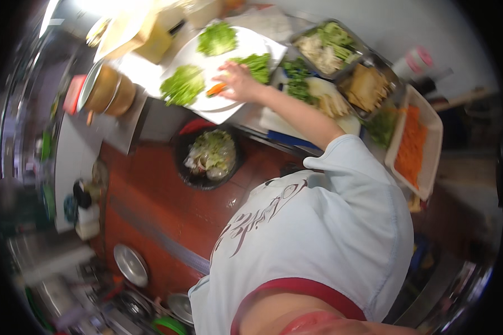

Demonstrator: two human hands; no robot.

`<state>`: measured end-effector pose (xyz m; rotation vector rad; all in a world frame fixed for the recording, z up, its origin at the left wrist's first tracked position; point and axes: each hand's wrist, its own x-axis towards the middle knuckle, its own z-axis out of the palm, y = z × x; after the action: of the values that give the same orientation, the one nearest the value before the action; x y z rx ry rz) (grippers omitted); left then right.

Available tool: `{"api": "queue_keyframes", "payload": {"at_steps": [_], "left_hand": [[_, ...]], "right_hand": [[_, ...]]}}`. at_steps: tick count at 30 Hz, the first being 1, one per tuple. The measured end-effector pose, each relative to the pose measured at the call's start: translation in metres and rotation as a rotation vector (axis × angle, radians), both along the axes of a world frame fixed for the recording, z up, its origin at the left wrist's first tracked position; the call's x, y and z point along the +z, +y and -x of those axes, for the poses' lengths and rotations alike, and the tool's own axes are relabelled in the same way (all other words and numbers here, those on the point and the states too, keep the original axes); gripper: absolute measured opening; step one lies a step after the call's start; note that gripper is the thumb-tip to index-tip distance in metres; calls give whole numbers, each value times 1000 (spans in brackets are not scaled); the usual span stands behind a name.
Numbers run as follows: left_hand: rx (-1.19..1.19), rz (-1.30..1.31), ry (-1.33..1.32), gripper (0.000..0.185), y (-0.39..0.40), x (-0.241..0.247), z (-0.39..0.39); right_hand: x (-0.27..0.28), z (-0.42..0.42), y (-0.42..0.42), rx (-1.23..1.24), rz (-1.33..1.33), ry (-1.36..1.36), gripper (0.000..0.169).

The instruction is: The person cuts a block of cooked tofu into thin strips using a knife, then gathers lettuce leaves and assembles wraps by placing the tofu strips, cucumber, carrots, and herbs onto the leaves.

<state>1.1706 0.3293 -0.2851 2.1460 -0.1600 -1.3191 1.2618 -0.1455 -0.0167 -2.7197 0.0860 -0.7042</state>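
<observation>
My right hand (pixel 239 83) is over a round white plate (pixel 211 71), its fingers spread around an orange piece (pixel 216 89), perhaps carrot. Blur hides whether the fingers grip this piece or only touch it. Three bunches of green lettuce lie around the plate: one at the far edge (pixel 217 38), one at the left (pixel 182 84) and one at the right (pixel 256 67), just beyond my fingers. Under the plate shows the corner of a white sheet or board (pixel 218 115). My left hand is out of view.
To the right are a metal tray of cut vegetables (pixel 330 76), a tray of yellowish slices (pixel 365 88), a white cutting board (pixel 283 123) and a tub of orange shreds (pixel 435 146). A black bin with scraps (pixel 209 184) stands on the red floor. A brown pot (pixel 117 94) sits left.
</observation>
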Motion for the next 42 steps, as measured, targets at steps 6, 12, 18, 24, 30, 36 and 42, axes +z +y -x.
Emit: {"api": "queue_keyframes", "payload": {"at_steps": [6, 12, 18, 24, 30, 36, 42], "left_hand": [[-285, 46, 132, 32, -68, 16, -46], [-482, 121, 346, 32, -154, 40, -47], [-605, 195, 520, 35, -245, 77, 6], [-1045, 274, 240, 47, -304, 121, 47], [-693, 417, 600, 32, -356, 267, 74], [-615, 570, 700, 33, -394, 310, 112], [-718, 653, 662, 35, -443, 312, 141]], "right_hand": [[46, 167, -5, -126, -61, -45, 27], [75, 357, -44, -629, -171, -123, 16], [80, 491, -87, -1137, -450, 4, 25], [50, 470, -146, -913, -25, 316, 31], [36, 444, -195, -849, 156, 777, 29], [46, 448, -196, -725, 54, 794, 15], [90, 465, -182, -568, -577, 467, 16]]}}
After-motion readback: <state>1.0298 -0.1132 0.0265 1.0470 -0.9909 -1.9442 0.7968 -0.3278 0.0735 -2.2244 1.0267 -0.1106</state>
